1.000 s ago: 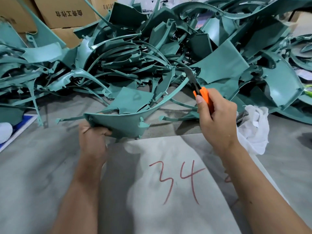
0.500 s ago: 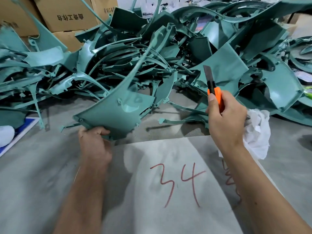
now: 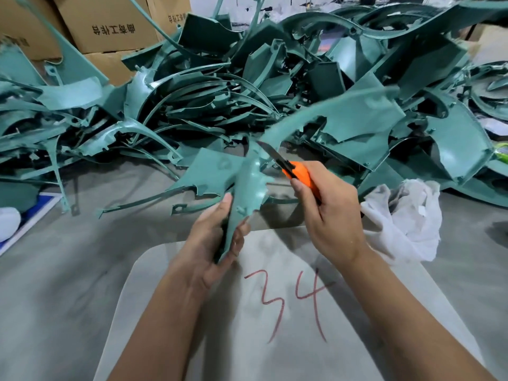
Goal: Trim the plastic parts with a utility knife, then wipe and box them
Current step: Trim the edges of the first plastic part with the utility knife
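Observation:
My left hand [image 3: 217, 240] grips the lower end of a long curved teal plastic part [image 3: 253, 182], which rises from the hand and arcs up to the right, blurred at its far end. My right hand [image 3: 327, 213] grips an orange utility knife [image 3: 297, 173] with its dark blade out, the tip pointing up-left and close to the part's edge just above my left hand. A crumpled white cloth [image 3: 406, 224] lies on the table right of my right hand.
A big heap of teal plastic parts [image 3: 209, 100] fills the back of the grey table [image 3: 55, 284]. Cardboard boxes [image 3: 110, 26] stand behind at the left. A pale board marked "34" [image 3: 288, 312] lies under my forearms. A blue-edged white sheet [image 3: 30, 215] sits far left.
My left hand has moved right and turned the part upright, gripping its narrow end. My right hand has tipped the knife from pointing up to pointing left at the part.

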